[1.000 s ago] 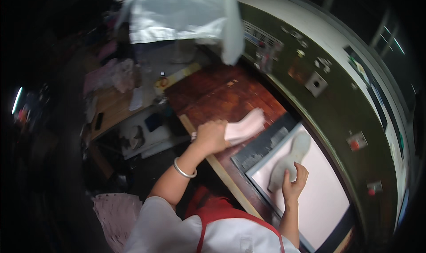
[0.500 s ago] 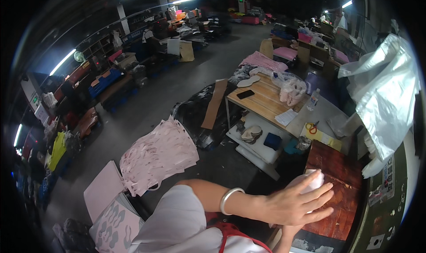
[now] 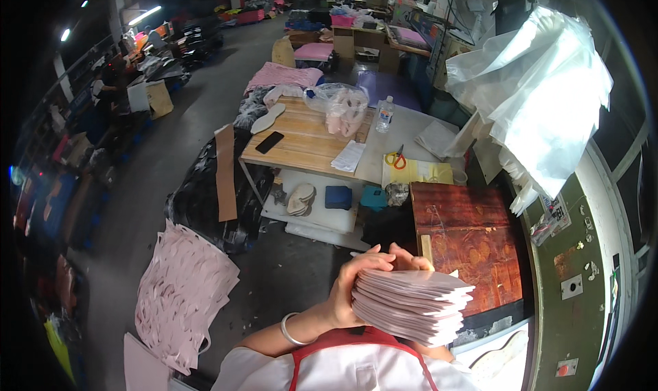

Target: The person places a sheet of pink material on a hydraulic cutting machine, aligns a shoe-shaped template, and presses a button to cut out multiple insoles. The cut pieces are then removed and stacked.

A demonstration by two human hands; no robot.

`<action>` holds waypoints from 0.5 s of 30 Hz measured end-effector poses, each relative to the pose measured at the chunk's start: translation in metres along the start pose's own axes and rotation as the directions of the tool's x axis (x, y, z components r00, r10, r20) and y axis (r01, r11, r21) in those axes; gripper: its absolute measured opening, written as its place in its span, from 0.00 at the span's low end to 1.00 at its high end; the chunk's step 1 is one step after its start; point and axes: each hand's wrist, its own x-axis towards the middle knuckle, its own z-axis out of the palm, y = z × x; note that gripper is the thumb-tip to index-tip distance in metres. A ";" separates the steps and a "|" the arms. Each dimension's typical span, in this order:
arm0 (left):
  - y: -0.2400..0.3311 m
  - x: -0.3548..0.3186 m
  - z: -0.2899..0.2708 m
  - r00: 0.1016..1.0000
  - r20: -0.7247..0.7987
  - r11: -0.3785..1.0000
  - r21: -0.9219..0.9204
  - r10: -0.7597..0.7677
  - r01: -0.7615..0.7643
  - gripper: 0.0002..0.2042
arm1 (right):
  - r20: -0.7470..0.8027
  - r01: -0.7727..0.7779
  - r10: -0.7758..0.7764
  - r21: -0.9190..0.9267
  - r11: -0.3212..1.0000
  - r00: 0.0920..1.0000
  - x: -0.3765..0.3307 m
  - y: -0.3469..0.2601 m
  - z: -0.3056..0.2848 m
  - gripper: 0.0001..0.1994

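Note:
A thick stack of pale pink, thin cut pieces point(image 3: 411, 305) is held up before my chest, its layered edges fanned toward the right. My left hand point(image 3: 348, 288) wraps round the left end of the stack, fingers bent over its far top edge. Fingertips of my right hand point(image 3: 408, 258) show at the far side of the stack; the rest of that hand is hidden behind and under it. Beyond the stack lies a worn reddish-brown board point(image 3: 473, 247), with a small wooden block point(image 3: 426, 247) at its left edge.
A green machine panel point(image 3: 569, 315) stands at the right, under hanging clear plastic bags point(image 3: 541, 103). Ahead, a wooden-topped table point(image 3: 301, 134) bears a phone point(image 3: 269, 142), a bottle point(image 3: 385, 114) and scissors point(image 3: 395, 159). Pink cut sheets point(image 3: 181, 295) are piled at the left.
My view has swung to the right. My left hand, spread above the reddish board before, is now closed round the pink stack, which has come nearer my chest and into plain sight.

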 end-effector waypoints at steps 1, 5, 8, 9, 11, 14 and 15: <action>-0.007 0.003 -0.003 0.998 -0.031 0.996 -0.073 -0.056 0.053 0.43 | 0.051 0.055 -0.046 -0.185 0.981 0.998 0.009 0.000 -0.003 0.29; -0.040 0.012 -0.008 0.980 -0.105 0.978 -0.141 -0.170 0.154 0.38 | 0.117 -0.019 -0.002 0.181 0.983 0.993 0.041 0.015 -0.010 0.55; -0.083 0.023 -0.020 0.978 -0.131 0.973 -0.188 -0.162 0.136 0.49 | -0.074 -0.127 0.133 0.079 0.989 0.988 0.067 0.053 -0.016 0.56; -0.097 0.026 -0.031 0.978 -0.087 0.982 -0.002 -0.189 0.190 0.49 | -0.184 -0.186 0.198 0.081 0.979 0.963 0.075 0.070 -0.019 0.56; -0.128 0.035 -0.049 0.950 0.090 0.954 0.003 -0.300 0.301 0.48 | -0.084 -0.106 0.143 0.342 0.934 0.986 0.096 0.094 -0.040 0.54; -0.180 0.054 -0.067 0.963 0.088 0.931 0.292 -0.253 0.218 0.40 | -0.140 -0.044 0.073 0.205 0.978 0.988 0.133 0.136 -0.063 0.50; -0.196 0.060 -0.067 0.970 0.032 0.947 0.225 -0.242 0.229 0.39 | -0.121 -0.037 0.061 0.193 0.981 0.991 0.147 0.149 -0.069 0.50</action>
